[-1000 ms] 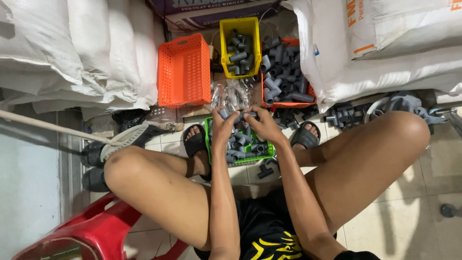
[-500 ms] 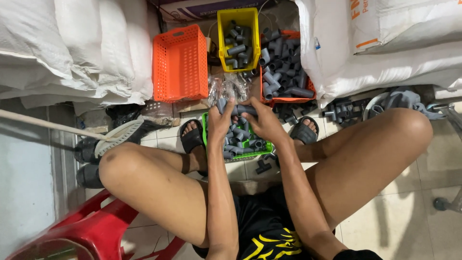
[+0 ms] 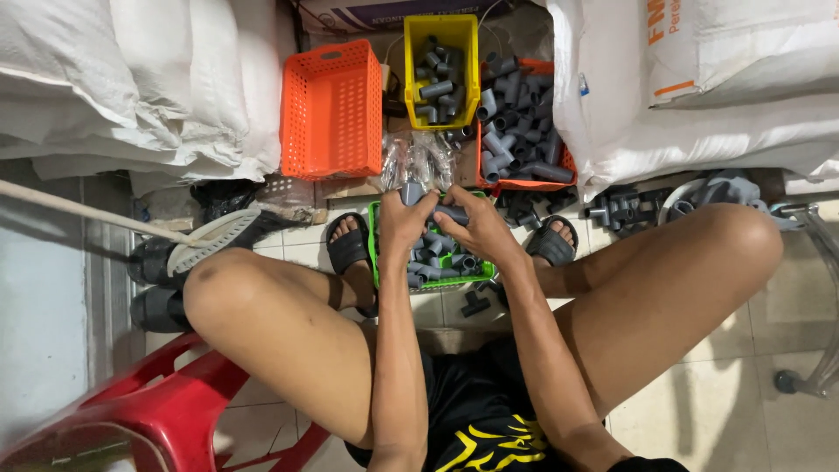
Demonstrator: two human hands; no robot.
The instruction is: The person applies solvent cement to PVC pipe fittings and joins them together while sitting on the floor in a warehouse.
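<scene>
Over green tray (image 3: pixel 374 249), both hands (L (image 3: pixel 404 220), R (image 3: pixel 476 229)) gripping grey pipe fitting (image 3: pixel 434 208) btwn them

Grey pipe fitting (image 3: pixel 434 207) held level above the green basket (image 3: pixel 374 249).

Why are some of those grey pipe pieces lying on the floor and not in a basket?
A few have ended up loose. One grey pipe fitting lies on the tiles just beside the green basket, and a heap of grey fittings sits on the floor under the white sacks. Nothing looks broken.
</scene>
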